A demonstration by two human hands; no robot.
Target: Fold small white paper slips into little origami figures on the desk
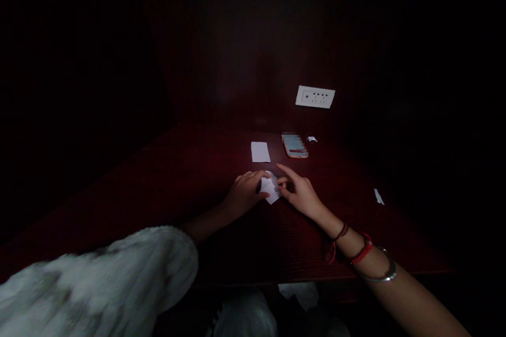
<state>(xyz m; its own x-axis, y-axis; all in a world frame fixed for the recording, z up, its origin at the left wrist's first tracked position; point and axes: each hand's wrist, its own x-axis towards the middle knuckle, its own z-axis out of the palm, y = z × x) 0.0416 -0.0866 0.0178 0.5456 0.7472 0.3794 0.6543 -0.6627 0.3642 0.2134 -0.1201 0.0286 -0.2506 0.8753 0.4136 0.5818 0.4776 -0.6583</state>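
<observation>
A small white piece of paper (pixel 270 189) with visible creases lies on the table between my two hands. My left hand (pixel 245 192) holds its left side, with the fingers at the upper edge and the thumb lower down. At the right edge, the thumb and curled fingers of my right hand (pixel 299 192) close on the paper, while its index finger points out past the upper corner. Just beyond, a flat white sheet (pixel 260 152) rests by itself, touched by neither hand.
Behind the hands a phone (pixel 295 146) lies on the dark red table (pixel 158 179), beside a white scrap (pixel 312 139). Another thin paper strip (pixel 378 196) is at the right. A white socket panel (pixel 315 97) is set in the back wall. The surroundings are very dark.
</observation>
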